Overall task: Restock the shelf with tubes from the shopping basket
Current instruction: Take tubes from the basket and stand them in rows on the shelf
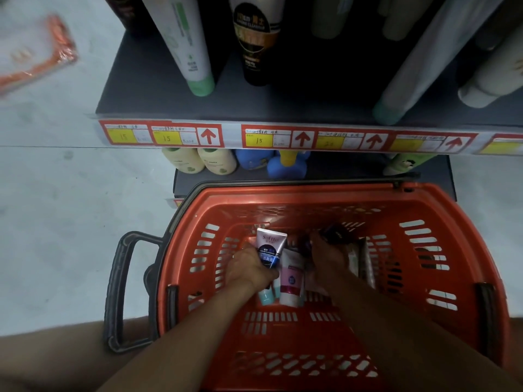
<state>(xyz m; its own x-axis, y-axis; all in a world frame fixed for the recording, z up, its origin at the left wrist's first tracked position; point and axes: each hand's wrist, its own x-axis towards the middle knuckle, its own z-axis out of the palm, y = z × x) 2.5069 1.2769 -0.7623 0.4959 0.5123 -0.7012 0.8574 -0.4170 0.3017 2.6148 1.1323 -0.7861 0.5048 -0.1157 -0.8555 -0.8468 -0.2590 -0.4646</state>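
- Pale grey floor (56, 222) fills the left side of the frame, with a blurred orange packet (36, 55) lying on it at the upper left.
- Across the upper half runs a dark shelf (158, 106), its front edge carrying a strip of red-and-yellow price labels (283, 138) marked with red arrows.
- On that shelf stand several tubes, caps down: a white tube with a green cap (188, 46) at upper centre-left, a black tube with gold print (256, 41) just right of it, and a pale grey tube with a teal cap (424, 63) towards the right.
- Below the label strip, on a lower ledge, sit cream bottles (198, 161) and blue bottles (283, 162).
- An orange shopping basket (452, 250) with a dark handle (124, 290) fills the lower centre of the frame, in front of the lower ledge.
- Both forearms reach down into the basket from the bottom edge.
- The left hand (249, 267), centre-left inside the basket, has its fingers curled round a white and dark blue tube (270, 250), which points up and away from the camera.
- The right hand (325, 250), just right of centre, grips a dark tube (336, 234) near the far wall of the basket; its print is too dim to read.
- Between the two hands, on the basket floor, lie a white tube with a pink band (293, 281) and, partly under the left wrist, a tube with a teal cap (266, 297).
- More pale packages (365, 264) lean beside the right forearm, too blurred to identify.
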